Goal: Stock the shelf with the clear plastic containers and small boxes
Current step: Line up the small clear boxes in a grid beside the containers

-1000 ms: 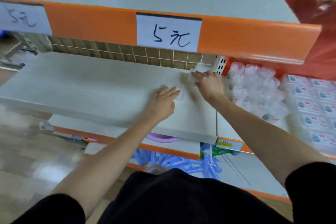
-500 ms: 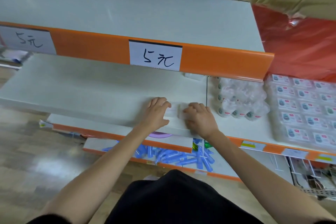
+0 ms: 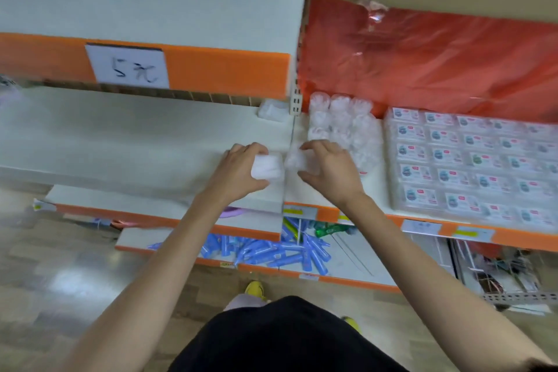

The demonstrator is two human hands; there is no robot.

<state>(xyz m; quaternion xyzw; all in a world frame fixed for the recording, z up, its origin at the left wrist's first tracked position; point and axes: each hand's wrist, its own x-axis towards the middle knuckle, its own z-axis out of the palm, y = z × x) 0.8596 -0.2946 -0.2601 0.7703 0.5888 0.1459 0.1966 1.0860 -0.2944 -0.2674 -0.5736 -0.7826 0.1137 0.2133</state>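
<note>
Hands, two, bare, both occupied: left hand grips a clear plastic container, fingers curled over its far side and thumb on its near side, at the near right corner of the white shelf. The right hand curls finger and thumb round a second clear container, blurred, over the seam between this bay and the one to its right. Whether either piece rests on the board or is lifted cannot be told. A lone container sits at the far right corner of the same shelf. The right bay holds round clear containers and, further right, small boxes in rows. Step in hand, by judgement: placing two units on a nearly bare shelf. The next move calls for setting both down square, far and right beside the lone container, so rows can build towards the near edge.
</note>
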